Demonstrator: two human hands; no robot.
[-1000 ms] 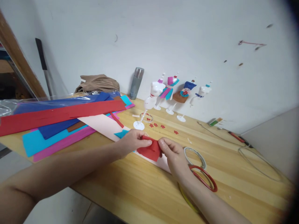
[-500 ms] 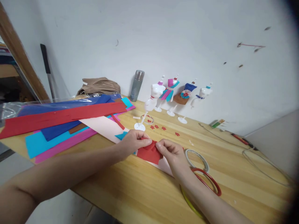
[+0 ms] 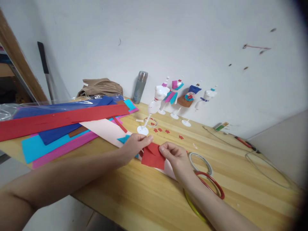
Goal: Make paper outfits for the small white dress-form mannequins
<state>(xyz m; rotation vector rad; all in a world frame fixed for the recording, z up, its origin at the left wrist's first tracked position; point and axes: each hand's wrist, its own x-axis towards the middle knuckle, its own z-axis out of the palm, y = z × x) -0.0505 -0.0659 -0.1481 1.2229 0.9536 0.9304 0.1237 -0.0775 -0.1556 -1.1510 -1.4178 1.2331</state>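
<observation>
Red cloth, by the look of it felt or something similar, makes up the small squarish piece (image 3: 154, 158) held up between the two hands, over the pale pink strip (image 3: 101, 130) on the wooden surface (image 3: 134, 195). From where I stand it seems light, soft and thin, likely to sag or crease rather than break, and its matt face should not slip much; the upper corners look like the best places to pinch it. The right hand (image 3: 174, 157) nips the upper right corner between thumb and forefinger, its other fingers curled. The left hand (image 3: 137, 146) is half curled at the upper left edge; I cannot tell whether its fingertips close on the cloth.
</observation>
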